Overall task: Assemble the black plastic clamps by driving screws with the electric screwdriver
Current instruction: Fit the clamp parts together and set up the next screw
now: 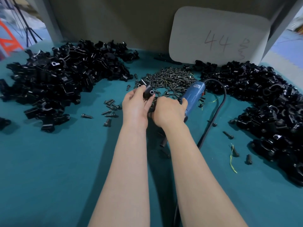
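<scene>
My left hand (136, 104) grips a black plastic clamp (147, 92) above the teal table, with the clamp's round screw hole facing up. My right hand (168, 112) is wrapped around the blue electric screwdriver (194, 94), whose body points away toward the screw pile. The screwdriver's tip is hidden behind my hands. A heap of dark screws (170, 79) lies just beyond both hands.
A big pile of black clamp parts (54, 79) fills the left side, and another pile (268, 108) fills the right. Loose screws (109, 108) are scattered on the teal mat (65, 161). The black power cord (218, 110) loops right of my right arm. A white card marked 44 (218, 35) leans at the back.
</scene>
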